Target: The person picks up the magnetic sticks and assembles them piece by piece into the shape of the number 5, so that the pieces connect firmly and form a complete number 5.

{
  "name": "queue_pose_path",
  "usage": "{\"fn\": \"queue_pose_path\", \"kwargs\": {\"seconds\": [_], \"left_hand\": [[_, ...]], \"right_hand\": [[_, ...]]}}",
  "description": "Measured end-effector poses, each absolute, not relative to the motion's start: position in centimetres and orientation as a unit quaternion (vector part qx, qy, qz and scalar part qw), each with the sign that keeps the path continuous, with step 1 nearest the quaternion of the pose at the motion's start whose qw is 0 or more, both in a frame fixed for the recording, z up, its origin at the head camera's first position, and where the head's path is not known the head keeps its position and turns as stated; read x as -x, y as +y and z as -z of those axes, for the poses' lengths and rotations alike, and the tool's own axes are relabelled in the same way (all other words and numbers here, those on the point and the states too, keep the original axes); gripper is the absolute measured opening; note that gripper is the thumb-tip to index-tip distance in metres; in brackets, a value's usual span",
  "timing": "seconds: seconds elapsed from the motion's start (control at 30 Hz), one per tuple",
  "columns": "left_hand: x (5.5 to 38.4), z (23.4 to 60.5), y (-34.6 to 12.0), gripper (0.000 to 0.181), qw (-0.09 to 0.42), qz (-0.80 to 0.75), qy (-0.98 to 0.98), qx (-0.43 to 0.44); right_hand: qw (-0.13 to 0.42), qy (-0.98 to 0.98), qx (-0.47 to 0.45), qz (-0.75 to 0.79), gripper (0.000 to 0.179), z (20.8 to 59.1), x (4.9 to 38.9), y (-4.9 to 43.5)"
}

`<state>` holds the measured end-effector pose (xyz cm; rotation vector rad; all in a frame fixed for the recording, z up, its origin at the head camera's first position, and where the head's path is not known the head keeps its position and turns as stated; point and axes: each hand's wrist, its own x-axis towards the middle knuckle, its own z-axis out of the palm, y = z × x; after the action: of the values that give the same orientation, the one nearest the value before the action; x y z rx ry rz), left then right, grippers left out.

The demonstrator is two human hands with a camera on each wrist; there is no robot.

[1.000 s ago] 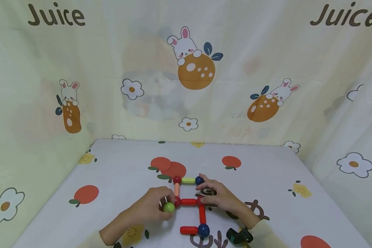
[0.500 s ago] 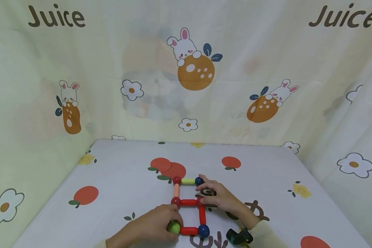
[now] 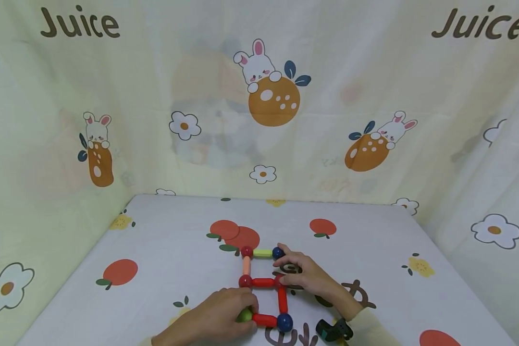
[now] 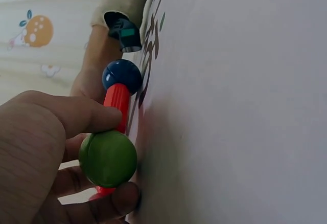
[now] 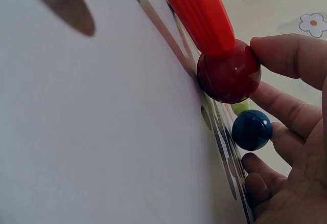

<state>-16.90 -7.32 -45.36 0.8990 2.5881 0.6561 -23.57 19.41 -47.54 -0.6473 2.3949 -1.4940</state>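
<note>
A flat frame of toy balls and rods lies on the table. My left hand grips a green ball at its near left corner, against the end of a red rod. That rod runs to a large blue ball. My right hand holds a dark red ball by thumb and finger, where red rods meet; another finger touches the small blue ball. A second red ball sits left, partly behind my left hand. The frame's left side below it is hidden.
Farther back, a pink rod, a third red ball and a yellow-green rod form the frame's far part. A dark wrist device is near my right sleeve. A printed cloth hangs behind the table.
My left hand has brought the green ball toward me, from beside the left red ball to the near red rod's end. That rod has tilted slightly. My right hand stays in place.
</note>
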Motion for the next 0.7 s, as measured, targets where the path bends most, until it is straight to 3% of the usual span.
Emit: {"fn": "queue_pose_path", "kwargs": {"seconds": [0.7], "left_hand": [[17.13,45.52,-7.62,0.019,0.162,-0.241,0.895,-0.339]], "right_hand": [[0.118,0.829,0.195,0.511,0.046,47.57,23.81,19.89]]}}
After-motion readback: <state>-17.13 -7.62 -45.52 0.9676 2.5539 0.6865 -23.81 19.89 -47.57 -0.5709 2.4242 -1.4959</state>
